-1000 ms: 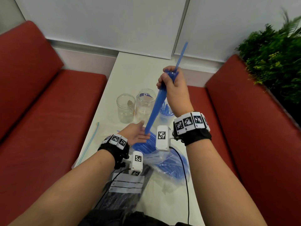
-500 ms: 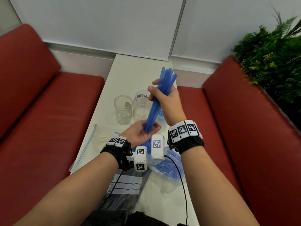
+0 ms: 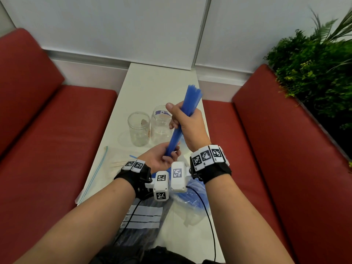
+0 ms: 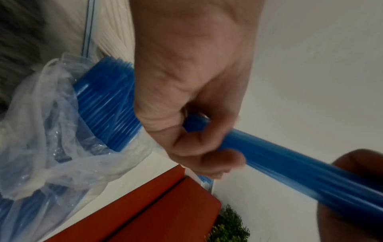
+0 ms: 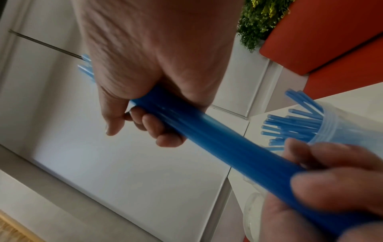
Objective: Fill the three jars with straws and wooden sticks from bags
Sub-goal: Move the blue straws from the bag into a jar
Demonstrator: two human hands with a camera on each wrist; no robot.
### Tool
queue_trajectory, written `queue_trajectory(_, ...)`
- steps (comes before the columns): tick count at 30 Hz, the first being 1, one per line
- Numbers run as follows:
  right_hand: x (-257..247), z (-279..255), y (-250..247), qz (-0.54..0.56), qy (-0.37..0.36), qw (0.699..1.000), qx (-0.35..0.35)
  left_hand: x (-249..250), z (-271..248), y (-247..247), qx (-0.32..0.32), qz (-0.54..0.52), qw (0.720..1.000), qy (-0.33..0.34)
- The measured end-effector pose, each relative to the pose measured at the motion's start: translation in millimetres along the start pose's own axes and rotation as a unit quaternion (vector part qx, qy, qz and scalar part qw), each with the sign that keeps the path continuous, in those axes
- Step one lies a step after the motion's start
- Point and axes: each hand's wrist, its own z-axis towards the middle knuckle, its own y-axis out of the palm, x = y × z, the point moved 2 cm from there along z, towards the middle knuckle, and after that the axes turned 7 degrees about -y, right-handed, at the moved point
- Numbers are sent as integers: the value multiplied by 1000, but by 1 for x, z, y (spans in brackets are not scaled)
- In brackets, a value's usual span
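While both hands grip a straw bundle (image 3: pixel 182 119), two jars (image 3: pixel 138 128) stand empty — a third (image 5: pixel 308 126) holds straws.

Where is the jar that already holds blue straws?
In the right wrist view, the straw-filled jar stands on the white table, beyond the bundle; the right hand hides it from the head camera.

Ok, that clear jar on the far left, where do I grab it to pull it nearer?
Round its side wall at mid-height, coming from its left. The left jar stands upright with its mouth open, and the second jar stands close on its right, so that side is tight. The left hand is nearer, but it holds the bundle of straws now.
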Motion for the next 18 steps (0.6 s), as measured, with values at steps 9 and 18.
queue_trajectory(9, -5, 3, -11, -9, 83, 983, -161, 7, -2, -18, -4, 47, 998, -44)
queue_trajectory(18, 1, 13, -13, -7, 48, 998, -41, 20, 3, -10, 39, -25, 990, 136)
